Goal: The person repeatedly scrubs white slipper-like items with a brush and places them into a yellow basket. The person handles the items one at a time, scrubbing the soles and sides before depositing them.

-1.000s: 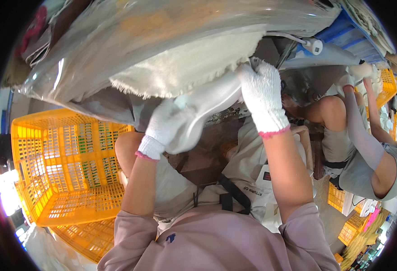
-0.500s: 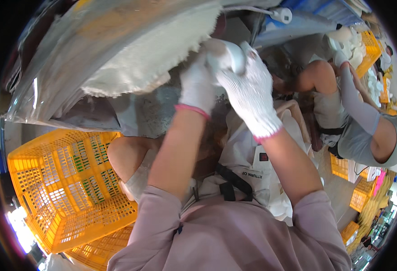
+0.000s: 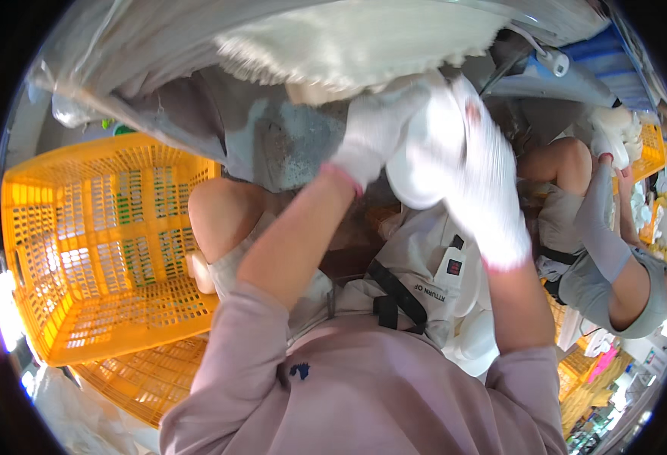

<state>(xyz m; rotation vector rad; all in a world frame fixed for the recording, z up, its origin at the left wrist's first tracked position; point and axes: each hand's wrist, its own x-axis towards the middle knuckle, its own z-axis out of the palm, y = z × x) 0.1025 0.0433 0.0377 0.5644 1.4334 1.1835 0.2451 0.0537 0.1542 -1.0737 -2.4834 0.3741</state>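
Note:
Both my hands wear white knitted gloves with pink cuffs and hold one smooth, white, rounded piece [image 3: 418, 176]; motion blur hides its exact kind. My left hand [image 3: 383, 125] is closed on its left upper side. On its right side lies my right hand [image 3: 487, 178], fingers pointing up and wrapped round it. Just above the gloves hangs a large white fluffy pad [image 3: 364, 45] with a frayed lower edge. The top of the piece is close beneath that edge; whether they touch is hidden by the gloves.
A yellow perforated crate [image 3: 113, 243] stands at my left, another crate [image 3: 147, 379] below it. Several white rounded pieces [image 3: 474, 341] lie by my right thigh. To the right sits a co-worker [image 3: 614, 280] with bent knees. A grey hood [image 3: 136, 61] curves around the pad.
My hands and the white piece have shifted right in the picture, and the piece is turned, showing a broad rounded face. The whole view has swung, moving the pad right and up.

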